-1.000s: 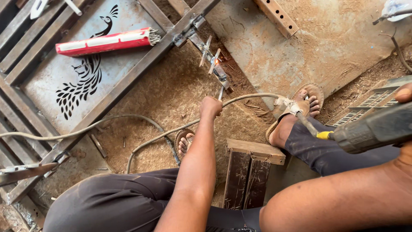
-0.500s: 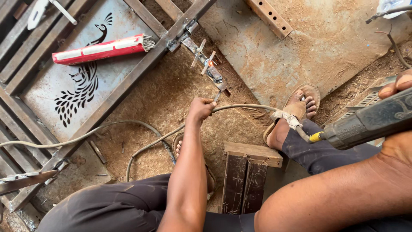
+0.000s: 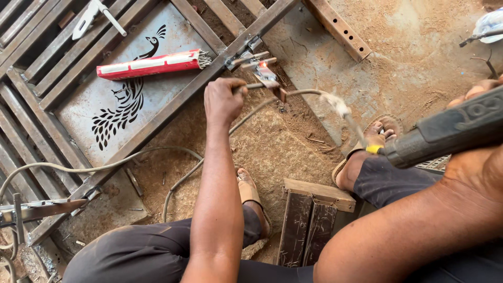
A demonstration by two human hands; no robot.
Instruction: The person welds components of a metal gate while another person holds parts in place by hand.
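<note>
My left hand [image 3: 224, 99] reaches forward and is closed around the thin handle of a metal clamp tool [image 3: 262, 78], which lies against the diagonal bar of a steel gate frame [image 3: 173, 102]. At the right edge my right hand [image 3: 479, 157] grips a dark power tool [image 3: 450, 131]. The tool's grey cable [image 3: 314, 94], wrapped with white tape, curves from its yellow collar toward my left hand. A panel with a peacock cut-out [image 3: 118, 112] fills part of the frame.
A red pack of welding rods [image 3: 152, 64] lies on the panel. A small wooden stool [image 3: 309, 220] stands between my legs, and my sandalled feet [image 3: 374, 139] rest on sandy ground. A perforated steel bar [image 3: 335, 26] lies at the top. Another clamp [image 3: 36, 209] grips the frame at the left.
My left hand has moved forward from the cable to the clamp tool by the frame bar and closed on its handle. The power tool has stayed in my right hand.
</note>
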